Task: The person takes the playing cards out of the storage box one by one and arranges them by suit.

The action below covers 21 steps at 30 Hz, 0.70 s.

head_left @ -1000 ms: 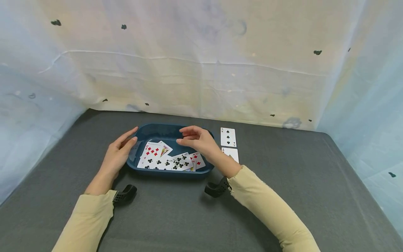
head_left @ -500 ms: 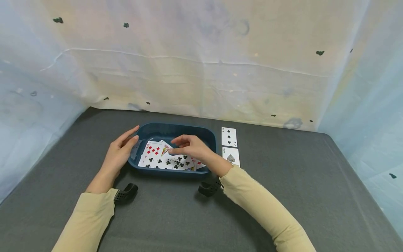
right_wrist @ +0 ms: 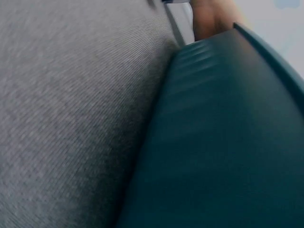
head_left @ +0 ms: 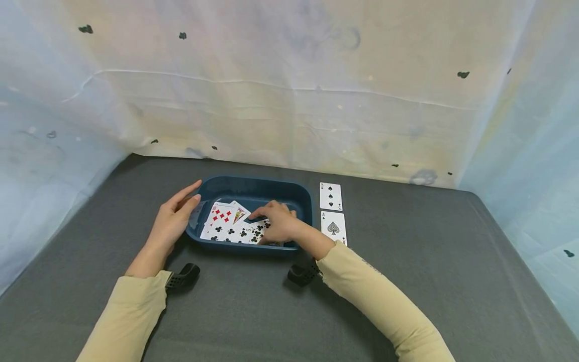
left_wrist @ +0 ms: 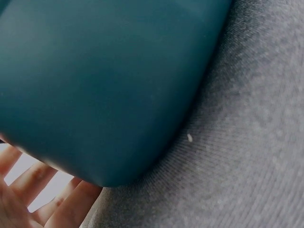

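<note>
A dark blue plastic tray (head_left: pixel 235 183) holds several face-up playing cards (head_left: pixel 226 232), diamonds and clubs among them. My left hand (head_left: pixel 168 223) rests at the tray's left end, fingers extended along its outer wall. In the left wrist view, fingers (left_wrist: pixel 71 204) show just behind the tray's corner (left_wrist: pixel 109 142). Inside the tray, my right hand (head_left: pixel 281 223) reaches down over the cards at the right of the pile, index finger extended and thumb apart from it. The cards beneath that palm are hidden. The right wrist view shows mostly the tray's outer wall (right_wrist: pixel 204 142).
Right of the tray, a three of spades (head_left: pixel 331 196) and an ace of spades (head_left: pixel 333 226) lie face up in a column on the grey cloth-covered table (head_left: pixel 407 261). A pale sheet (head_left: pixel 289 100) hangs behind and at both sides.
My right hand has moved left and down, from above the tray to the cards inside it. The ace of spades shows more now. My left hand has stayed at the tray's end.
</note>
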Available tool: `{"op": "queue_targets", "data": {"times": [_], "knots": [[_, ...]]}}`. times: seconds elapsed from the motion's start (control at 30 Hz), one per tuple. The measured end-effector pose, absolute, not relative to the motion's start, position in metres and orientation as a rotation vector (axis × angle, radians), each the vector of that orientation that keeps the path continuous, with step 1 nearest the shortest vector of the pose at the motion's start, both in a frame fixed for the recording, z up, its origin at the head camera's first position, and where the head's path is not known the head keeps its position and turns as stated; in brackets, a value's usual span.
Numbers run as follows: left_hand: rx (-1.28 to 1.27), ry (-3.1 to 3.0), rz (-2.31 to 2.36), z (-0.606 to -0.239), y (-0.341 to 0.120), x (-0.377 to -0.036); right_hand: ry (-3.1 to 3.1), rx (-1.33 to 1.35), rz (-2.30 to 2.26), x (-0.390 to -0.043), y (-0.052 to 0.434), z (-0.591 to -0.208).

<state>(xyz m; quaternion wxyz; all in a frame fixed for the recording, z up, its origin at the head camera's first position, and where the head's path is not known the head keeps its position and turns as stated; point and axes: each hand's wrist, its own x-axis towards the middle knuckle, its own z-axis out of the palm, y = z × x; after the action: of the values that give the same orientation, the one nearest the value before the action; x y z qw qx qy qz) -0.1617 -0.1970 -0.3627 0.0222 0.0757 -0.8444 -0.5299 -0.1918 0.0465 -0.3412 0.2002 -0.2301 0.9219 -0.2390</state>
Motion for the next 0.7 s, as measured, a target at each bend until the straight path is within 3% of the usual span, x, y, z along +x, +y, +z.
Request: {"op": "queue_targets", "data": {"times": [0.27,0.5,0.7], "knots": [[0.242,-2.616,-1.637,-0.3642,-0.2003,-0.1620,2.636,-0.587,-0.604,-0.1898,0.0427,-0.3418],[0.261,-2.611,-1.639,-0.3642,-0.2013,-0.1608,2.660,-0.592,-0.829,-0.1933,0.0459,-0.3480],[0.252,-2.613,-1.656,-0.3641,-0.2009,-0.1607,2.647,-0.436,-1.038,-0.1895,0.0461,-0.3408]]}}
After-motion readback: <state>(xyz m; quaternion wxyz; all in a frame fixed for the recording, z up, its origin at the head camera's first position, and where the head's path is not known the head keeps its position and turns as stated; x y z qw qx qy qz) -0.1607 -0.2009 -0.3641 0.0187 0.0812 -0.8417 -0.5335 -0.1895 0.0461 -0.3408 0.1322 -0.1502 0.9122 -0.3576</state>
